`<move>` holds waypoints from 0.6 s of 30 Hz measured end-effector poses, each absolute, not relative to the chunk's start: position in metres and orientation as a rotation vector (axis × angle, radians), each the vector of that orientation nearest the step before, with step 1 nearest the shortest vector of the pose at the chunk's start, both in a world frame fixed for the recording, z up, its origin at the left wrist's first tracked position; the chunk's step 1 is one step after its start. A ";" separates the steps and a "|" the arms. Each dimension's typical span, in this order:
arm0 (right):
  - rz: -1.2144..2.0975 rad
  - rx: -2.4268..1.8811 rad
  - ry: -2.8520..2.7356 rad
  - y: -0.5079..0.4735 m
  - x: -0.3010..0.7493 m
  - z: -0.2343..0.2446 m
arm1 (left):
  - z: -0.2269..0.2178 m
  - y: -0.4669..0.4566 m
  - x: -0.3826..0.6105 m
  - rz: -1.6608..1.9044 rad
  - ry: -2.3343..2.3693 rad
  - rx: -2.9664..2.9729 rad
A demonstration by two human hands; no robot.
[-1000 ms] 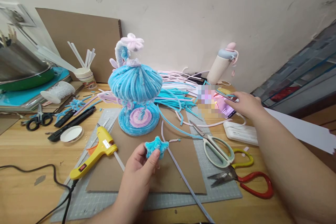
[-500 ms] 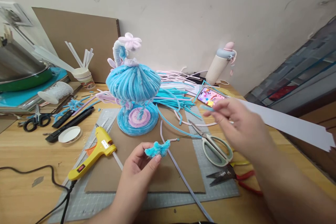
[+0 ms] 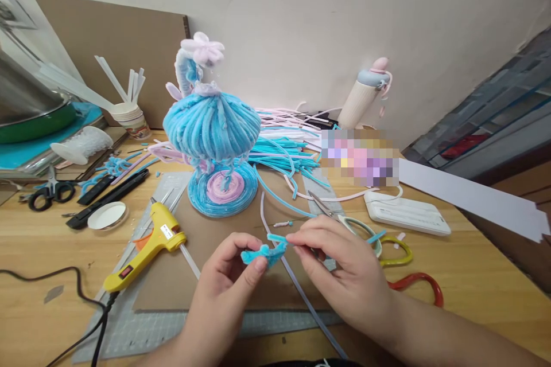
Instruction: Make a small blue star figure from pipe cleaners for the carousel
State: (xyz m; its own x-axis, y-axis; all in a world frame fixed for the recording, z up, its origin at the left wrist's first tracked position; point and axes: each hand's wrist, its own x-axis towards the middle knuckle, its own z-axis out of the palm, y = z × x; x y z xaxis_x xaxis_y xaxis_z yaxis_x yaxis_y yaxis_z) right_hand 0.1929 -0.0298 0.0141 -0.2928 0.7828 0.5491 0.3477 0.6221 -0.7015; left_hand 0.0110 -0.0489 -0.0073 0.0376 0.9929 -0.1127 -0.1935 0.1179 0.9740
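Note:
Between thumb and fingers, my left hand (image 3: 230, 284) pinches a small bent shape of blue fuzzy pipe cleaner (image 3: 269, 255). My right hand (image 3: 348, 272) is closed on a short blue pipe cleaner piece (image 3: 276, 238), held level just above the shape's right end. Whether the two touch I cannot tell. Behind my hands stands a lamp-like pipe cleaner craft with a pleated blue shade (image 3: 213, 126), a pink flower (image 3: 202, 49) on top and a coiled blue and pink base (image 3: 224, 189). A long lilac pipe cleaner (image 3: 297, 287) runs beneath my hands across a cardboard sheet (image 3: 163, 289).
On the left lie a yellow glue gun (image 3: 161, 235), a black cutter (image 3: 107, 200) and black scissors (image 3: 52, 190). Rightward are pale-handled scissors (image 3: 359, 226), partly hidden pliers with a red handle (image 3: 424, 282), and a white power bank (image 3: 407, 212). Pipe cleaners (image 3: 279, 155) heap at the back.
My right hand has come down and left from above the scissors, bringing the short blue piece to the bent blue shape. The left hand keeps its pinch. The view has shifted slightly.

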 end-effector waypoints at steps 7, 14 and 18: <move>0.594 -0.858 -1.936 -0.031 0.195 0.009 | -0.007 -0.050 0.011 1.147 0.997 0.819; 0.618 -0.844 -1.973 -0.035 0.196 0.009 | -0.004 -0.051 0.013 1.161 0.979 0.795; 0.633 -0.848 -1.976 -0.036 0.195 0.009 | -0.005 -0.051 0.013 1.191 0.982 0.806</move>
State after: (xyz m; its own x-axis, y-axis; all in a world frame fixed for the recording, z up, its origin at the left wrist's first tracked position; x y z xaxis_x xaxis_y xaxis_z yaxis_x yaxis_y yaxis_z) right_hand 0.1949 -0.0362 0.0093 -0.3895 0.7620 0.5174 0.3195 0.6387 -0.7000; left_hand 0.0127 -0.0510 -0.0052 0.0806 0.9793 -0.1855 -0.3687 0.2022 0.9073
